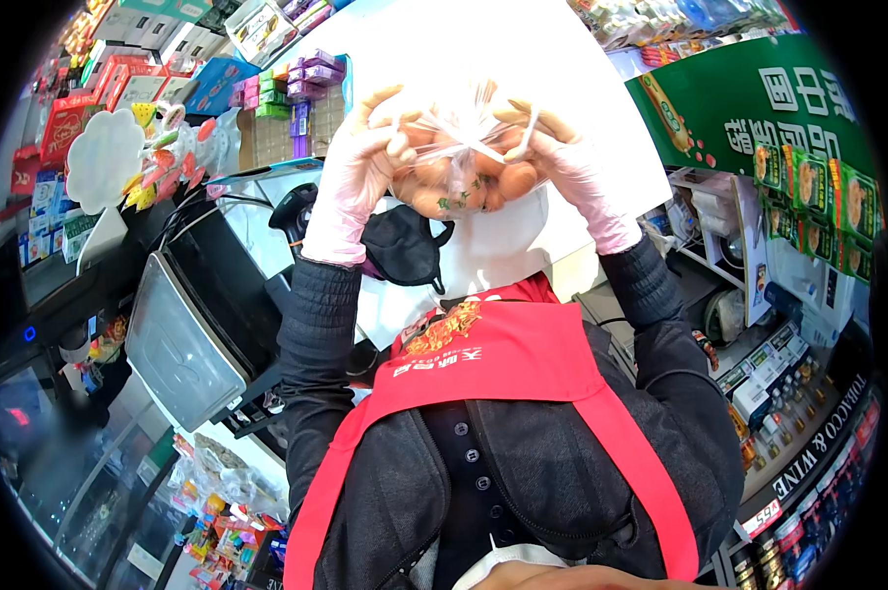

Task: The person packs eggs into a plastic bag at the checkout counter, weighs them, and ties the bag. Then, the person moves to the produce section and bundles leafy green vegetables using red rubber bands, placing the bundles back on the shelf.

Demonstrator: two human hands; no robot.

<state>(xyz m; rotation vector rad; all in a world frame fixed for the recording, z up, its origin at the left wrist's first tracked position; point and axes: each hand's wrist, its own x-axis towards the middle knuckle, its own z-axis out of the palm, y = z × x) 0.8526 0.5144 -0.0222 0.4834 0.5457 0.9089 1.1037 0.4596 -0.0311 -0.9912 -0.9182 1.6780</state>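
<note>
A clear plastic bag of brown eggs is in front of me at the white counter, its top gathered in the middle. Small green printing shows on the bag's near side. My left hand, in a thin pink glove, grips the bag's left part between thumb and fingers. On the other side my right hand, gloved alike, pinches a white strip of the bag's top. Bright glare hides the bag's far edge. A black cloth face mask lies nearer to me, just below the bag.
Left of the mask are a black handheld scanner and a grey-lidded till machine. A display box of small colourful packs borders the counter. To the right, green snack packets hang by a green sign.
</note>
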